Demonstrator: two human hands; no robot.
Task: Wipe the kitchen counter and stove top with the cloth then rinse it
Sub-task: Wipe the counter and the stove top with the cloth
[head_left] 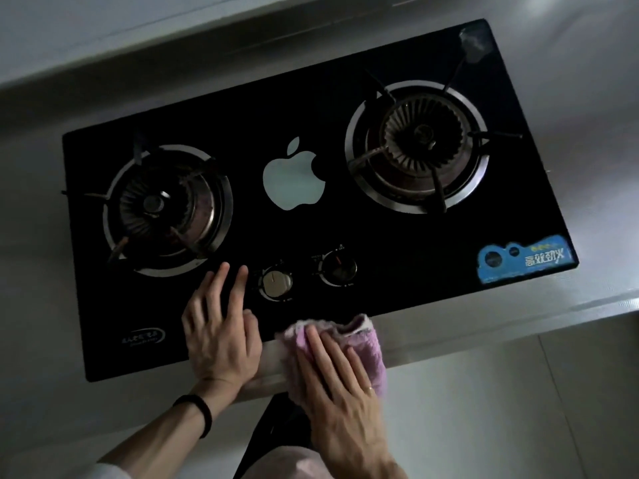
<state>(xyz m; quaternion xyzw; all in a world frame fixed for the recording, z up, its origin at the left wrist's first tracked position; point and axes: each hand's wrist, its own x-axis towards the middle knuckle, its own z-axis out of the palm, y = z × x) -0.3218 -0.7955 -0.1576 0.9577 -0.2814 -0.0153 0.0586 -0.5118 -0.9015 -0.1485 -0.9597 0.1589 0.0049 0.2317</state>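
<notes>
Pressing down on the pink cloth (366,344), the right hand (340,392) is lying flat, fingers straight and close together, palm on the fabric rather than curled round it. The cloth is sitting bunched at the front lip of the counter (605,174), its far edge touching the near edge of the black stove top (415,236) and its near side hanging over the counter's front. Just beside it, the left hand (221,337) is resting open on the glass, fingers straight and slightly spread, bracing near the left burner (166,209).

Judging from this, the wiping is under way along the front strip, and the rinse is not yet done; no sink is showing.

Trouble is likely waiting close by. Nothing is pinching the cloth, so a sideways stroke could be leaving it behind or letting it slide off the edge. A forward sweep is heading toward the silver knob (276,281) and the dark knob (338,267), and dragging fabric could be turning one. Farther right, the blue sticker (525,259) is looking ragged, and rubbing may be lifting it.
</notes>
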